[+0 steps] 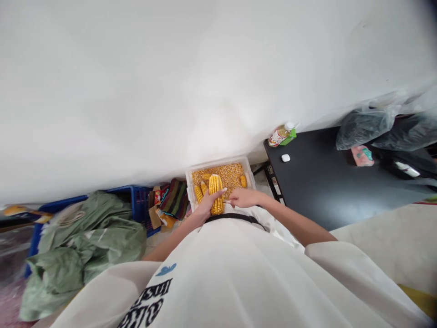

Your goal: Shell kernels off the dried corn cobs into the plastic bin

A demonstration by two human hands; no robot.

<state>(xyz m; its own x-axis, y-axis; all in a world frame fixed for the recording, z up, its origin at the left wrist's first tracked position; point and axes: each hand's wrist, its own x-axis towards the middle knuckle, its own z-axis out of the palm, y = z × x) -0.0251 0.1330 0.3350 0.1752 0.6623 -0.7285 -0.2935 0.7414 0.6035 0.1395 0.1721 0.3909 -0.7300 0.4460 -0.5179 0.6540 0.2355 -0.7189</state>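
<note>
My left hand (206, 202) is closed around a yellow corn cob (215, 193), tilted up over the near side of a clear plastic bin (251, 171). Close to the cob's right side, my right hand (243, 197) is a closed grip. A thin, pale tool (227, 202) pokes out of it toward the kernels; its handle is hidden in the fist. Loose corn kernels (230, 172) cover the bin's floor. A few other cobs lie in the bin, with one cob (243, 181) at the right and another cob (198, 193) at the left.
To the right stands a black table (307, 182) with a bottle (280, 135), a white case (286, 157), a tissue pack (362, 156) and plastic bags (368, 123). On the left, a blue crate (136, 205) holds green cloth (99, 237). A white wall (170, 91) rises behind the bin.
</note>
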